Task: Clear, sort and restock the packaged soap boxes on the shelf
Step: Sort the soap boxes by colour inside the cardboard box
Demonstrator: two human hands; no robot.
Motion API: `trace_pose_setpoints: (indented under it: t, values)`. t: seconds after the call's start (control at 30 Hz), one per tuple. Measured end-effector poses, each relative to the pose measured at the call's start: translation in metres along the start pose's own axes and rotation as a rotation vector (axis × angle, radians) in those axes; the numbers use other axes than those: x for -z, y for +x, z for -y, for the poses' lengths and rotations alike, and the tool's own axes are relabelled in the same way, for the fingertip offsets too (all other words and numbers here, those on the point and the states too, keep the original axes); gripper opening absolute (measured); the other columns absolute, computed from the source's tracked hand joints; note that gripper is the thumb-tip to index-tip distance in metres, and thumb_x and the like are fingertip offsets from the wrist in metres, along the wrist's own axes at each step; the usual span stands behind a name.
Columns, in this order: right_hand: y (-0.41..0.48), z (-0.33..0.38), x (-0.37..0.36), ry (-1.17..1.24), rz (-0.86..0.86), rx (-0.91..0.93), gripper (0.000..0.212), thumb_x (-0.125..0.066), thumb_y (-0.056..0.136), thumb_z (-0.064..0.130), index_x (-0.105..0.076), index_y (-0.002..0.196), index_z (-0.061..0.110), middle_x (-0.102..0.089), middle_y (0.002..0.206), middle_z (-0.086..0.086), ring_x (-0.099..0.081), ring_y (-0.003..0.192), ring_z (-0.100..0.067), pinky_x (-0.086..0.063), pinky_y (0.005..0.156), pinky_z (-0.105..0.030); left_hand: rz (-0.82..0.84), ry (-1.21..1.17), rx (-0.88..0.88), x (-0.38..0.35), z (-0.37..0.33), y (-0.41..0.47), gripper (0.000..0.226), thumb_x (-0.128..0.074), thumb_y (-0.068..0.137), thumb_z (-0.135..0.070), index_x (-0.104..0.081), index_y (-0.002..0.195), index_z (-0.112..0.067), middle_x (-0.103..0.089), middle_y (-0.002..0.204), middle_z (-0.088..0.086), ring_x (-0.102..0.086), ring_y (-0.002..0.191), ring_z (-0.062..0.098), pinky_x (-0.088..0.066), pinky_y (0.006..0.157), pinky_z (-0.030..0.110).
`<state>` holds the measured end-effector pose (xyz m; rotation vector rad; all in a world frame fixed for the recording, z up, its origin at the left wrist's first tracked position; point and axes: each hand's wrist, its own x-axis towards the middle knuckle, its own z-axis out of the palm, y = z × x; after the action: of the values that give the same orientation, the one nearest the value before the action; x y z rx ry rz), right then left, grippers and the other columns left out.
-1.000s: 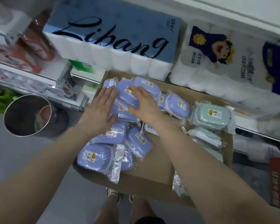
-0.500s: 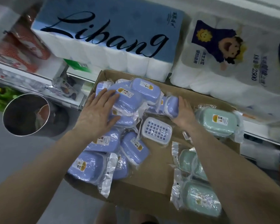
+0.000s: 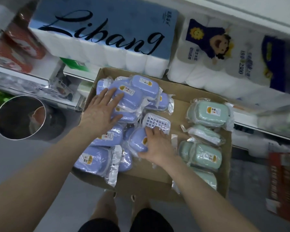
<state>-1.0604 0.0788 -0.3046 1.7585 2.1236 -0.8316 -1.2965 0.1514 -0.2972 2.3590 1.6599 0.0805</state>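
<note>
Carton (image 3: pixel 179 101) mid-frame. Blue pile (image 3: pixel 132 97) fills its 9 o'clock half, left hand (image 3: pixel 100 113) flat on top, fingers spread. Right hand (image 3: pixel 159 146) grips one blue box (image 3: pixel 137 141) at centre, touching white tray (image 3: pixel 159 122) at its 12. Green boxes (image 3: pixel 208 114) at 3. Tissue packs (image 3: pixel 107 39) at 12, bin (image 3: pixel 15 118) at 9.

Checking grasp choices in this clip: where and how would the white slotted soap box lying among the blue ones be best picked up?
Probably take the white slotted soap box by its right end, pinched across the narrow width, coming from above right. It lies flat, slots up. Its left end sits against the blue soap boxes, while its right end faces the bare floor of the cardboard box.
</note>
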Motion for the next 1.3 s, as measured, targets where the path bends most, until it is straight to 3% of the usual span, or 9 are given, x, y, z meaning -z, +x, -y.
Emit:
trace_pose_setpoints:
  t: [0.23,0.33,0.43,0.53,0.77,0.9,1.0,1.1,1.3]
  values:
    - [0.016,0.039,-0.019,0.029,-0.062,-0.077,0.102,-0.059,0.08,0.073,-0.019,0.152,0.014,-0.039,0.136,-0.012,-0.043,0.123,-0.029,-0.038,0.101,-0.04,0.048,0.022,-0.077,0.003,0.009,0.001,0.07,-0.051,0.093,-0.048,-0.022,0.154,-0.029,-0.012,0.162,0.004,-0.01,0.149,0.027,-0.021,0.118,0.048]
    - [0.011,0.027,-0.017,0.25,-0.052,-0.148,0.094,-0.049,0.082,0.077,-0.026,0.151,0.018,-0.04,0.143,-0.009,-0.044,0.128,-0.028,-0.042,0.102,-0.042,0.051,0.017,-0.098,0.006,0.011,-0.003,0.071,-0.054,0.093,-0.046,-0.022,0.154,-0.03,-0.012,0.162,0.004,-0.01,0.149,0.028,-0.021,0.118,0.05]
    - [0.011,-0.002,-0.01,0.487,-0.221,-0.285,0.06,-0.047,0.098,0.052,-0.042,0.145,0.015,-0.046,0.143,-0.011,-0.045,0.13,-0.029,-0.038,0.104,-0.036,0.011,-0.004,-0.11,0.01,0.017,-0.008,0.07,-0.055,0.092,-0.045,-0.024,0.153,-0.028,-0.016,0.162,0.006,-0.014,0.148,0.032,-0.023,0.117,0.051]
    - [0.023,-0.037,-0.003,0.408,-0.306,-0.351,0.045,-0.055,0.098,0.023,-0.047,0.14,0.008,-0.052,0.136,-0.017,-0.052,0.123,-0.034,-0.04,0.098,-0.036,-0.031,-0.018,-0.109,0.01,0.023,-0.014,0.066,-0.048,0.094,-0.048,-0.027,0.152,-0.025,-0.022,0.16,0.008,-0.018,0.147,0.033,-0.024,0.115,0.049]
    - [0.085,-0.072,-0.015,0.238,0.016,-0.284,0.093,-0.081,0.077,0.038,-0.028,0.15,0.017,-0.037,0.149,-0.012,-0.037,0.136,-0.033,-0.034,0.111,-0.039,0.021,-0.05,-0.064,-0.014,0.027,-0.047,0.078,-0.045,0.091,-0.054,-0.021,0.153,-0.013,-0.019,0.16,0.01,-0.018,0.148,0.029,-0.026,0.116,0.05]
    - [0.09,-0.078,-0.02,0.107,0.022,-0.345,0.076,-0.083,0.072,0.043,-0.046,0.133,0.017,-0.046,0.131,-0.013,-0.048,0.122,-0.034,-0.044,0.1,-0.041,-0.082,-0.054,-0.057,-0.013,0.014,-0.055,0.071,-0.064,0.091,-0.035,-0.033,0.148,-0.006,-0.029,0.155,0.017,-0.021,0.146,0.033,-0.029,0.113,0.052]
    - [0.072,-0.084,-0.015,0.115,-0.193,-0.357,0.058,-0.081,0.074,0.037,-0.055,0.118,0.011,-0.051,0.117,-0.014,-0.055,0.108,-0.035,-0.047,0.089,-0.039,-0.17,-0.079,-0.159,-0.014,-0.017,-0.054,0.055,-0.065,0.089,-0.025,-0.049,0.137,-0.004,-0.042,0.145,0.019,-0.032,0.14,0.035,-0.036,0.11,0.05]
    - [0.056,-0.094,-0.014,-0.156,-0.482,-0.285,0.065,-0.081,0.067,0.042,-0.056,0.112,0.004,-0.055,0.108,-0.02,-0.056,0.096,-0.037,-0.046,0.083,-0.041,-0.078,-0.094,-0.368,-0.037,-0.061,-0.05,0.048,-0.072,0.084,-0.026,-0.059,0.126,-0.01,-0.054,0.134,0.014,-0.046,0.13,0.034,-0.041,0.106,0.043]
    - [0.055,-0.109,-0.023,0.139,-0.165,-0.165,0.065,-0.064,0.086,0.056,-0.046,0.131,0.014,-0.05,0.131,-0.015,-0.051,0.117,-0.036,-0.043,0.098,-0.041,0.152,0.058,-0.503,-0.092,-0.128,-0.025,0.041,-0.077,0.073,-0.01,-0.068,0.112,-0.017,-0.062,0.118,0.008,-0.058,0.112,0.03,-0.05,0.096,0.039]
